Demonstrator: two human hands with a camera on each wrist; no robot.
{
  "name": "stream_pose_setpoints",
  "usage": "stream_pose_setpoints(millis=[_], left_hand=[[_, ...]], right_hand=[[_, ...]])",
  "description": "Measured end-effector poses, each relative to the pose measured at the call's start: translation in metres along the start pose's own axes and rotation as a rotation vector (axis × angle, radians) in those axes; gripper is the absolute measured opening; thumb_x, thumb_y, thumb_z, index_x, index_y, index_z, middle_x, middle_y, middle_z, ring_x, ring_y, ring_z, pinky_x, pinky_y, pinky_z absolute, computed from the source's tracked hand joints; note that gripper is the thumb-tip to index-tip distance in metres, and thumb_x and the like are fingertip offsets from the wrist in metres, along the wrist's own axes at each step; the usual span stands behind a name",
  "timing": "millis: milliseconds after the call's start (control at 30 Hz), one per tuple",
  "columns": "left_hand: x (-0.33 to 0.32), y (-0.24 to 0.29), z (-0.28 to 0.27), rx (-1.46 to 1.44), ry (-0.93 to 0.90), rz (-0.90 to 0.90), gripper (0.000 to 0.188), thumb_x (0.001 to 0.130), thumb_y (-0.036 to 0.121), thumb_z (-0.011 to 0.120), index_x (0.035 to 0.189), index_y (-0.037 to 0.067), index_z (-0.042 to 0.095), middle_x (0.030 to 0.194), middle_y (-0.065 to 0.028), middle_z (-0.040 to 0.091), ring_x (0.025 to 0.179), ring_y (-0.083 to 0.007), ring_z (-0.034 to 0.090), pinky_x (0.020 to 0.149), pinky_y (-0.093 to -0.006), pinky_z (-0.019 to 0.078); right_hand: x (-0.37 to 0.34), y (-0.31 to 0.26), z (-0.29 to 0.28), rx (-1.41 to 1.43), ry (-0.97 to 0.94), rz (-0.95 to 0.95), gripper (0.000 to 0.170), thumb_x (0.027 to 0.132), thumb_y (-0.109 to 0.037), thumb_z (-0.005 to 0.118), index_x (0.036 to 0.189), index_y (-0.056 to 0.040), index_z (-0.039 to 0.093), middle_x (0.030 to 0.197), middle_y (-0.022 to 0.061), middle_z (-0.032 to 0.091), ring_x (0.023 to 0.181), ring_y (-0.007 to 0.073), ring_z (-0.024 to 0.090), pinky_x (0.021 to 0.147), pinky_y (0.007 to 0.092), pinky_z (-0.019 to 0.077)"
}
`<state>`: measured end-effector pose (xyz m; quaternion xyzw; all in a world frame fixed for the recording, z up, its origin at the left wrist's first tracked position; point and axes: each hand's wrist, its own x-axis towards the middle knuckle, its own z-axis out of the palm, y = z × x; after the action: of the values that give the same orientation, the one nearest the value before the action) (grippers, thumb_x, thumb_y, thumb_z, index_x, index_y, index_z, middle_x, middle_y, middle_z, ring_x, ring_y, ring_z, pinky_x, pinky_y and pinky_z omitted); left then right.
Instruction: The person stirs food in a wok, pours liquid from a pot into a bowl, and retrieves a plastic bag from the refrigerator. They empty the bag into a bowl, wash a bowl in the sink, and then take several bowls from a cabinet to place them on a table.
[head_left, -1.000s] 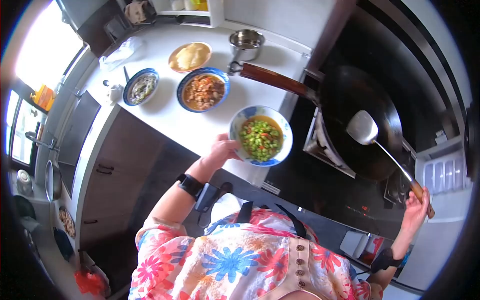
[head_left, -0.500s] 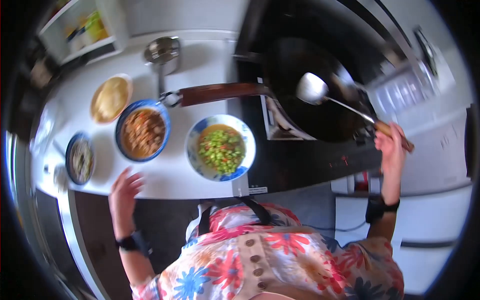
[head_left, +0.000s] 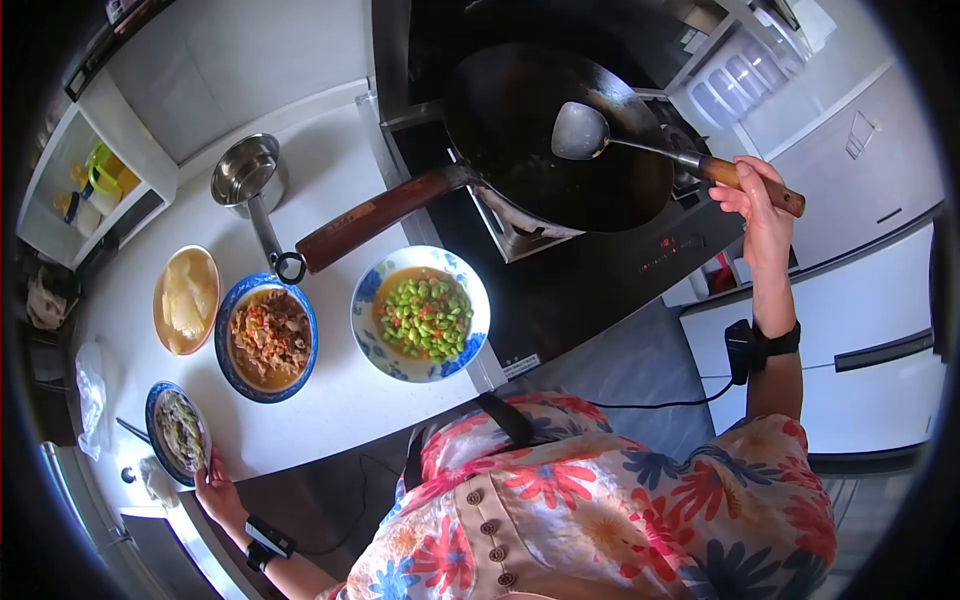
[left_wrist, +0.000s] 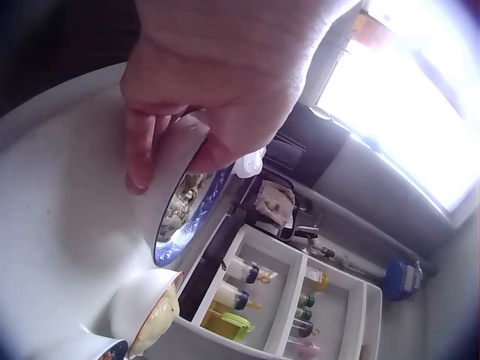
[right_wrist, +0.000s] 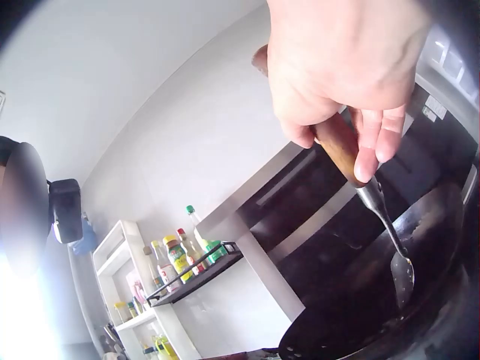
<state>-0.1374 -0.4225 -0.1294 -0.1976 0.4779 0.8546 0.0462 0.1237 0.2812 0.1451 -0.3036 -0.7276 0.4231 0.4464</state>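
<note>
At the counter's lower left, the left hand [head_left: 219,494] grips the near rim of a small blue-rimmed bowl [head_left: 178,432] of greyish food; in the left wrist view, thumb and fingers of the hand [left_wrist: 214,90] pinch the bowl's side [left_wrist: 180,142]. The right hand [head_left: 760,210] holds the wooden handle of a metal spatula [head_left: 580,131], its blade over the dark wok [head_left: 500,170]. The right wrist view shows the fingers of that hand [right_wrist: 345,82] round the handle [right_wrist: 339,150].
On the white counter [head_left: 320,430] stand a bowl of green beans [head_left: 425,310], a bowl of reddish meat [head_left: 270,340], a plate of pale food [head_left: 187,300] and a steel pot [head_left: 246,172]. The wok's long handle [head_left: 385,215] reaches over the counter. A plastic bag [head_left: 92,400] lies at the left.
The left hand has let go of the bean bowl, now on the counter, and moved left to take hold of the small bowl. The right hand still holds the spatula. The head view has shifted.
</note>
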Motion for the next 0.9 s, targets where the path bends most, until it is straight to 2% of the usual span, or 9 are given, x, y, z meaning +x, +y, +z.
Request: stream_pose_setpoints(millis=[133, 233, 267, 300, 367, 467, 667, 800, 900], left_hand=[[0.005, 0.002, -0.01, 0.001, 0.008, -0.039, 0.036, 0.084, 0.001, 0.046, 0.116, -0.012, 0.04, 0.104, -0.0253, 0.057, 0.092, -0.0282, 0.061, 0.072, -0.0276, 0.0569], [-0.011, 0.005, -0.023, -0.071, 0.081, 0.03, 0.036, 0.081, -0.003, 0.046, 0.115, -0.014, 0.04, 0.105, -0.0264, 0.055, 0.093, -0.0343, 0.06, 0.076, -0.0293, 0.0559], [-0.002, 0.014, -0.057, -0.145, -0.03, -0.086, 0.036, 0.081, -0.003, 0.046, 0.114, -0.015, 0.04, 0.106, -0.0265, 0.055, 0.094, -0.0364, 0.059, 0.076, -0.0303, 0.0557], [-0.032, 0.019, -0.018, -0.142, -0.064, -0.037, 0.035, 0.081, -0.003, 0.047, 0.113, -0.015, 0.041, 0.105, -0.0255, 0.056, 0.091, -0.0363, 0.06, 0.072, -0.031, 0.0563], [-0.054, 0.027, -0.007, 0.029, 0.038, 0.066, 0.033, 0.082, 0.001, 0.05, 0.11, -0.016, 0.043, 0.099, -0.0237, 0.059, 0.083, -0.0308, 0.062, 0.058, -0.0247, 0.056], [-0.093, 0.044, 0.021, 0.105, -0.028, 0.093, 0.033, 0.082, 0.002, 0.05, 0.111, -0.012, 0.044, 0.1, -0.0199, 0.06, 0.082, -0.0283, 0.063, 0.06, -0.0274, 0.0568], [-0.177, 0.049, 0.162, 0.072, -0.115, 0.302, 0.029, 0.081, 0.006, 0.051, 0.107, -0.006, 0.051, 0.101, -0.0176, 0.061, 0.08, -0.028, 0.064, 0.06, -0.0332, 0.0541], [-0.187, 0.039, 0.241, 0.067, -0.263, 0.239, 0.033, 0.08, 0.008, 0.052, 0.11, -0.006, 0.05, 0.112, -0.018, 0.056, 0.1, -0.0279, 0.057, 0.083, -0.0416, 0.0485], [-0.187, 0.013, 0.337, 0.086, -0.548, 0.081, 0.039, 0.08, 0.009, 0.05, 0.115, -0.007, 0.046, 0.117, -0.0204, 0.053, 0.109, -0.03, 0.052, 0.091, -0.0467, 0.0426]], right_hand=[[0.0, 0.002, 0.001, -0.037, 0.029, -0.008, 0.027, 0.084, -0.019, 0.061, 0.101, 0.0016, 0.058, 0.083, 0.0115, 0.064, 0.065, 0.0164, 0.065, 0.054, 0.0208, 0.0474], [0.007, 0.007, -0.004, -0.042, 0.022, 0.013, 0.027, 0.084, -0.02, 0.061, 0.101, 0.0012, 0.058, 0.083, 0.0111, 0.064, 0.065, 0.0162, 0.065, 0.054, 0.0209, 0.0471], [0.01, 0.009, -0.007, -0.043, 0.01, 0.018, 0.027, 0.084, -0.02, 0.06, 0.101, 0.0009, 0.058, 0.084, 0.0109, 0.064, 0.065, 0.0161, 0.065, 0.054, 0.0209, 0.047], [0.013, 0.011, -0.009, -0.034, 0.013, 0.022, 0.027, 0.084, -0.02, 0.06, 0.101, 0.0009, 0.058, 0.084, 0.0109, 0.064, 0.065, 0.0161, 0.065, 0.054, 0.0209, 0.047], [0.021, 0.018, -0.017, -0.003, -0.04, 0.047, 0.027, 0.084, -0.021, 0.061, 0.102, 0.0001, 0.058, 0.085, 0.0107, 0.064, 0.065, 0.0163, 0.065, 0.054, 0.0208, 0.0469], [0.034, 0.031, -0.03, 0.039, -0.097, 0.079, 0.031, 0.085, -0.023, 0.06, 0.106, -0.0009, 0.057, 0.087, 0.0112, 0.064, 0.068, 0.0169, 0.066, 0.055, 0.0208, 0.0473], [0.061, 0.073, -0.064, 0.22, -0.212, 0.153, 0.031, 0.087, -0.023, 0.057, 0.108, -0.0012, 0.054, 0.091, 0.0134, 0.064, 0.074, 0.0197, 0.066, 0.058, 0.0227, 0.049], [0.078, 0.101, -0.078, 0.394, -0.291, 0.131, 0.026, 0.089, -0.017, 0.054, 0.109, -0.0005, 0.052, 0.094, 0.0156, 0.064, 0.077, 0.0215, 0.066, 0.06, 0.0242, 0.0504], [0.087, 0.108, -0.086, 0.428, -0.323, 0.092, 0.024, 0.089, -0.014, 0.053, 0.108, 0.0004, 0.052, 0.093, 0.0162, 0.063, 0.077, 0.0217, 0.066, 0.061, 0.0246, 0.0508]])
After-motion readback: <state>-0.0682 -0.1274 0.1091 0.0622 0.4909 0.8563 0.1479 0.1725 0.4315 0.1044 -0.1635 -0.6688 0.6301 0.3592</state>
